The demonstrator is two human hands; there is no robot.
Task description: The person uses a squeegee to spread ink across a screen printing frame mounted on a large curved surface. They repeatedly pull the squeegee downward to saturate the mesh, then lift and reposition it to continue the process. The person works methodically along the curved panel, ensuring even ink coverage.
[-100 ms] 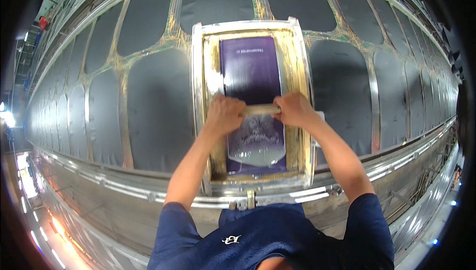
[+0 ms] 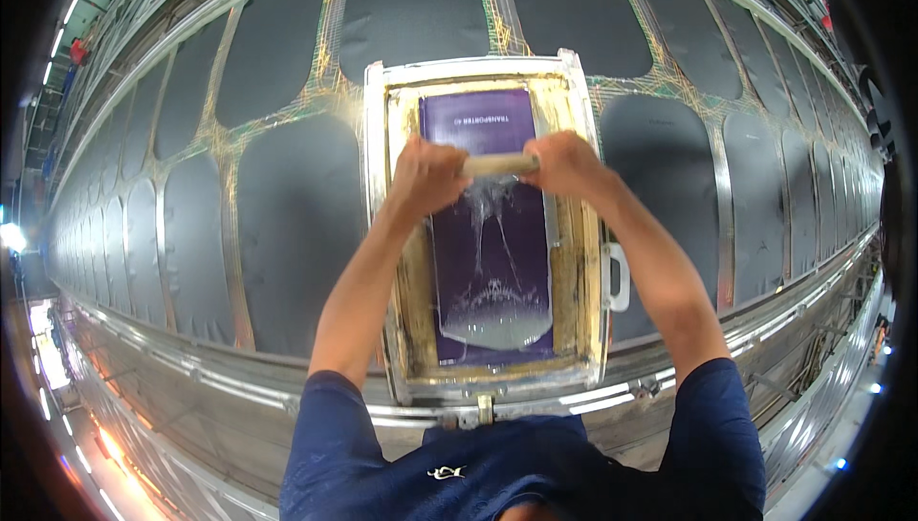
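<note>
A screen-printing frame (image 2: 376, 206) with a metal rim and yellowed, stained inner borders lies in front of me. Its middle is a purple mesh panel (image 2: 459, 244). My left hand (image 2: 428, 177) and my right hand (image 2: 571, 165) are wrapped round the two ends of a squeegee (image 2: 500, 164) with a pale wooden grip, held crosswise over the mesh's far half. The squeegee's lower edge is mostly hidden. Translucent wet ink (image 2: 497, 326) pools at the near end of the mesh, with thin streaks running from it toward the squeegee.
Rows of dark cut fabric panels (image 2: 296, 234) lie on a long printing table around the frame, with shiny, coloured-line strips between them. A metal rail (image 2: 229, 382) runs along the near edge. A white handle (image 2: 620, 277) sticks out at the frame's right side.
Both hands have moved the squeegee away from me, toward the far end of the mesh. More of the near mesh and its ink streaks now shows.
</note>
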